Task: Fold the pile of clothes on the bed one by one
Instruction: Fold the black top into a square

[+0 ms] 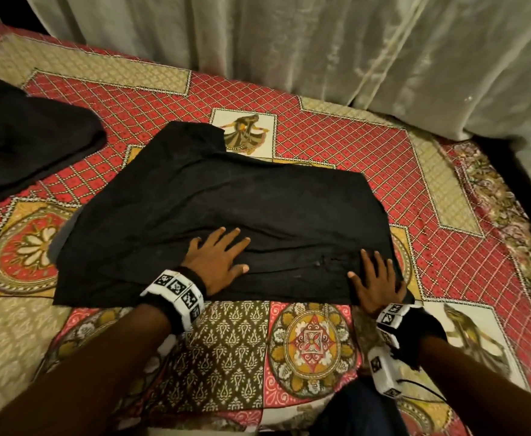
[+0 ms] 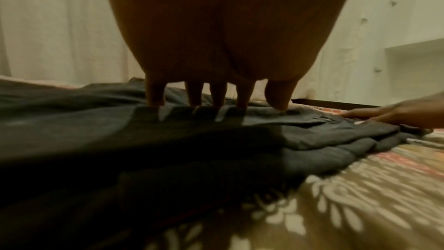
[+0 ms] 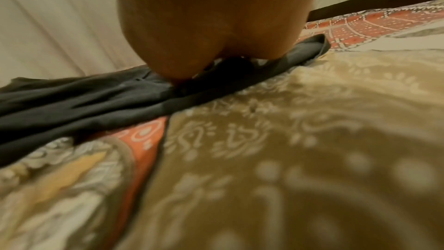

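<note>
A black garment (image 1: pixel 226 209) lies spread flat in the middle of the bed, partly folded with layered edges along its near side. My left hand (image 1: pixel 220 256) rests flat on its near middle, fingers straight and spread. My right hand (image 1: pixel 375 283) presses flat on the near right corner, fingers straight. In the left wrist view the left fingers (image 2: pixel 194 94) touch the dark cloth (image 2: pixel 144 149) and the right hand (image 2: pixel 396 115) shows at the right. In the right wrist view the palm (image 3: pixel 211 26) sits on the garment's edge (image 3: pixel 96 102); its fingers are hidden.
Another dark garment (image 1: pixel 22 136) lies at the bed's far left. The patterned red and gold bedspread (image 1: pixel 305 341) covers the bed. White curtains (image 1: pixel 320 42) hang along the far side, and the bed's right edge (image 1: pixel 515 171) drops off.
</note>
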